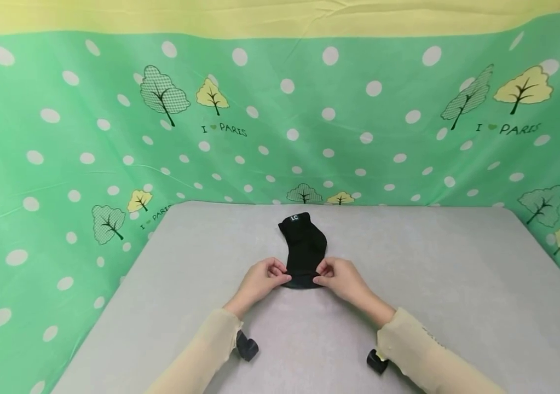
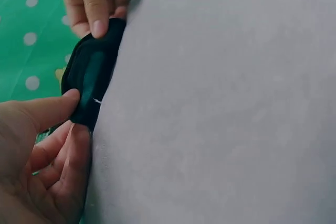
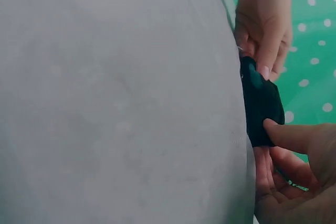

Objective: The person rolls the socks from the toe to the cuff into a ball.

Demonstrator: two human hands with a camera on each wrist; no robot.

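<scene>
A black sock lies lengthwise on the grey table, with small pale letters at its far end. Its near end is a darker, turned-over band. At the left corner of that band, my left hand pinches the fabric between thumb and fingers. The right corner is pinched the same way by my right hand. Both wrist views show the thumbs on top of the black fabric and fingers beneath it. In the right wrist view a pale thread mark sits near the left fingers. Most of the sock is hidden in both wrist views.
The grey table reaches back to a green dotted cloth with printed trees and words, hanging behind and at the sides. Black wrist-worn devices show beneath both cream sleeves.
</scene>
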